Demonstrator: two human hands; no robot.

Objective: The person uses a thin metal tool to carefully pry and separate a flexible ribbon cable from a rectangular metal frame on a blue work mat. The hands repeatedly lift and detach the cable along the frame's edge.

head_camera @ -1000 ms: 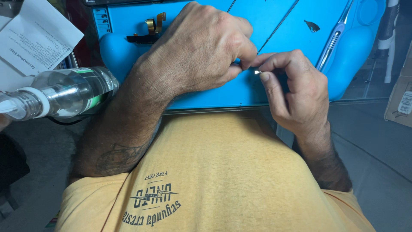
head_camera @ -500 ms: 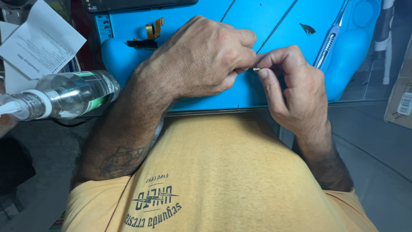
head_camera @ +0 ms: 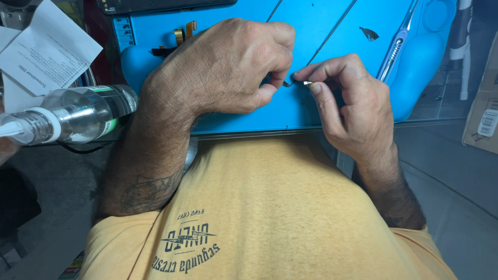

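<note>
1. The right hand point(head_camera: 353, 109) pinches a tiny metal part point(head_camera: 307, 83) (too small to identify) between thumb and forefinger.
2. The left hand point(head_camera: 228, 67), curled, meets it at 9 o'clock.
3. Both hover over the blue work mat point(head_camera: 316, 26); a clear bottle point(head_camera: 78, 114) lies farther out at 9 o'clock.

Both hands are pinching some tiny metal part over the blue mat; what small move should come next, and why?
Probably lower it closer to the blue mat before working further. The right hand pinches the small metal part at its fingertips, the left hand touches its other end, and it sits near the mat's front edge, where a slip could lose it.
</note>
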